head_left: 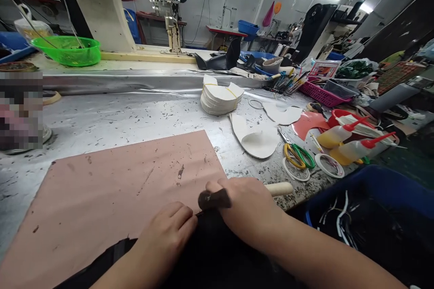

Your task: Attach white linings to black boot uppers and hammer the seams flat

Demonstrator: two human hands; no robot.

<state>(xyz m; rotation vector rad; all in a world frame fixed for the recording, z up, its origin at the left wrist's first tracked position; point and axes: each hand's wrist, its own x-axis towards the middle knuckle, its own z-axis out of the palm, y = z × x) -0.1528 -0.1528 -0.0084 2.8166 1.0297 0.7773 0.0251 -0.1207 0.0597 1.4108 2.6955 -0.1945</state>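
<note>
Cloth (210,257): left hand (166,235) flat, fingers together
Hammer (214,199): clamped in my right hand (251,210)
Table (118,115): scuffed — pink mat (118,185), sewing machine (108,9) behind

Right hand (251,210) grips a hammer (214,199); left hand (166,235) presses black material (217,257).

A green bowl (69,49) stood at the far left of the surface (111,113), beside a sewing machine (108,9). A stack of white cut pieces (220,95) sat farther right. Beyond it lay a white sole-shaped piece (257,140), scissors (298,154), two red-nozzled squeeze bottles (339,135), a pink basket (320,94) and a blue bin (379,185).
</note>
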